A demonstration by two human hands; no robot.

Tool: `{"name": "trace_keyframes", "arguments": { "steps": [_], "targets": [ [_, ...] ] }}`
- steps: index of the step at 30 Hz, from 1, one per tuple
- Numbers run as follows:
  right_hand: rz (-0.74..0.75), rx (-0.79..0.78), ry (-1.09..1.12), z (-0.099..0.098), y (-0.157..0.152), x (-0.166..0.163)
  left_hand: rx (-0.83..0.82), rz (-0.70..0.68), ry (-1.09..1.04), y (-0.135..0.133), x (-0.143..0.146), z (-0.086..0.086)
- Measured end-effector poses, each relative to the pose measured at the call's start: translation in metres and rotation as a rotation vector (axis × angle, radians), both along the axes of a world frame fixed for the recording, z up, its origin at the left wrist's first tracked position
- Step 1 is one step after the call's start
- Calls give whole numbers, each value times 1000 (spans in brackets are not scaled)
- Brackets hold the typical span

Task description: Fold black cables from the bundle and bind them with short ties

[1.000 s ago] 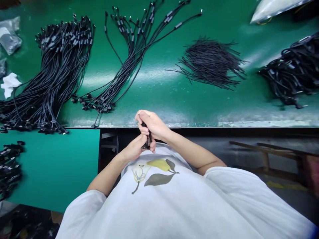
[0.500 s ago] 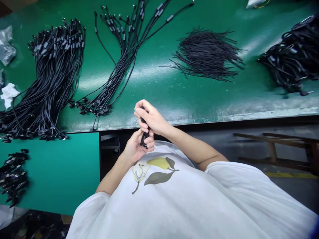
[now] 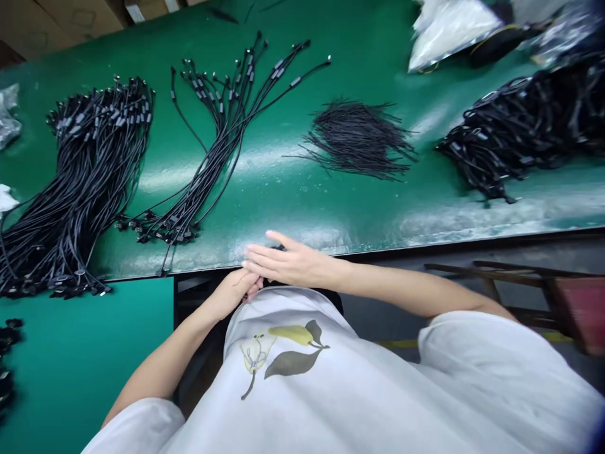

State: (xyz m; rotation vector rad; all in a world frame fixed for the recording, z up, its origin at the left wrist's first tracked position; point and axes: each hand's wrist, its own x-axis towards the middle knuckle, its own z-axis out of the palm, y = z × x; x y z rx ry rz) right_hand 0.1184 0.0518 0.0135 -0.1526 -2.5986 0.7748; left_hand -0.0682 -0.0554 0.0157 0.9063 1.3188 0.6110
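My right hand (image 3: 288,263) lies with its fingers stretched out flat, pointing left, just below the green table's front edge (image 3: 378,236). It covers the fingertips of my left hand (image 3: 234,291), which is curled against my white shirt. A small black cable piece (image 3: 280,248) peeks out above the right thumb; most of it is hidden between the two hands. The nearest bundle on the table is the fanned bunch of black cables (image 3: 212,145) up to the left.
A thick bundle of black cables (image 3: 80,183) lies at the left, a heap of thin black ties (image 3: 359,139) in the middle, a tangled cable pile (image 3: 520,132) at the right. White bags (image 3: 444,28) sit far right. A teal side table (image 3: 85,359) stands lower left.
My right hand has opened from a grip on the black cable to flat fingers laid over the left hand. The view has tilted, showing more of the table's far side.
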Motion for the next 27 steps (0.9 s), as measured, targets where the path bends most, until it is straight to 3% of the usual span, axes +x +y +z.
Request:
{"name": "trace_keyframes", "arguments": {
  "steps": [2,5,9,12,15,17,18,20,22,23,27],
  "targets": [
    [5,147,-113,-9,-4,6,99,-174,253,5,2,5],
    [17,228,-295,-19,-7,12,253,-321,524,8,11,9],
    [79,243,-406,-21,-7,14,335,-425,550,10,18,9],
    [71,218,-454,-19,-6,13,322,-423,510,15,19,5],
    [73,152,-412,-12,10,17,205,-326,384,20,19,-2],
    [8,82,-274,-6,38,26,132,-172,237,24,18,-6],
    [-101,53,-202,-5,57,31,114,-53,145,25,17,-9],
    [-469,37,-133,-7,100,42,113,221,-50,28,16,-12],
    [-844,79,-200,-17,139,49,121,430,-203,30,16,-13],
    [-950,108,-265,-24,154,51,116,480,-249,31,16,-13],
    [-1015,210,-438,-44,178,51,67,500,-308,30,17,-12]
  ]
}}
